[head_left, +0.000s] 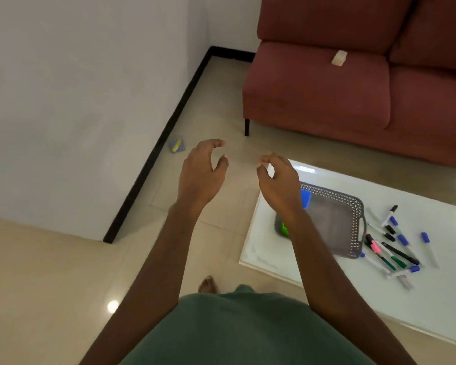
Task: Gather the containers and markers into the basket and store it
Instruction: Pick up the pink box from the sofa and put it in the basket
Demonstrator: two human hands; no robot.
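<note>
— Where are the hands?
— Both are raised in front of the person. The left hand [203, 172] hangs over the floor [63, 285], fingers loosely curled, nothing in it. The right hand [279, 180] is just as loose and holds nothing, above the corner of the counter [432, 299].
— And the basket?
— The grey basket [359, 227] sits on the white counter, just below the right hand. A blue container [306, 198] and a green container [284, 229] lie inside it.
— The markers?
— The markers [395, 248] lie in a loose heap on the counter, just beside the basket. There is a small pale object [339, 58] on the red sofa [327, 101], and a blue-and-yellow item [177, 146] on the floor by the wall [63, 101].
</note>
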